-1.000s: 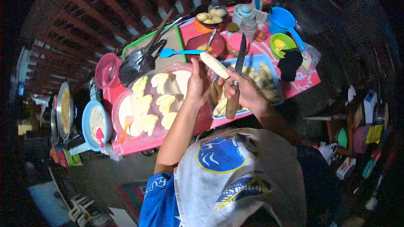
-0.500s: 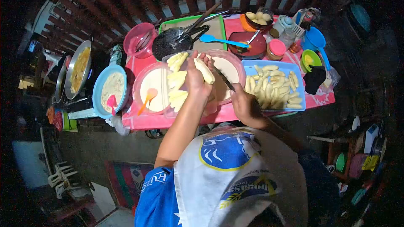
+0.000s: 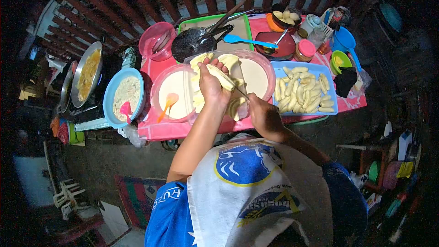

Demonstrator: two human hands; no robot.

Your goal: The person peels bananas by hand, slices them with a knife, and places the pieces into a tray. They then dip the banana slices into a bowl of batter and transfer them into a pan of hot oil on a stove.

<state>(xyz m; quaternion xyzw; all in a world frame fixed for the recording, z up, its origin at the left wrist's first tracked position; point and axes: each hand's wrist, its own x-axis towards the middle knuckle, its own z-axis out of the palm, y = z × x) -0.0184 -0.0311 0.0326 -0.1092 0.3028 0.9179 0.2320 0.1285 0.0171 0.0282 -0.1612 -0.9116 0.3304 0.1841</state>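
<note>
From where I stand, a pan (image 3: 95, 49) with yellow food in it is far off on the left side. Next is a light blue bowl (image 3: 129, 73) of white, lumpy stuff, with a pink spoon (image 3: 125, 108) stuck in it. Then comes a table with a pink cloth (image 3: 153, 131). A pink bowl (image 3: 151, 41) sits at the back, beside a black pan (image 3: 188, 43). In front of them is a round tub (image 3: 155, 94) of creamy mix with an orange spoon (image 3: 168, 106) in it. Just right of it, a clear tray (image 3: 235, 72) holds cut bananas (image 3: 198, 101). The person's left hand (image 3: 212, 82) is over that tray, palm up. Its fingers are curled around a peeled banana (image 3: 222, 78), which lies slanting across the palm. A knife (image 3: 242, 93) points at the banana from the right. The blade reaches the banana's lower end, but I can't tell if it has gone in. The right hand (image 3: 265, 115) has its fingers wrapped tight around the knife's handle. Behind the knife is another tub (image 3: 271, 80) of creamy mix. A blue spoon (image 3: 235, 39) lies farther back, by a dark red bowl (image 3: 286, 54). Farther right, a blue tray (image 3: 277, 69) is full of peeled bananas (image 3: 304, 92). A black cloth (image 3: 346, 81) lies just past it.
</note>
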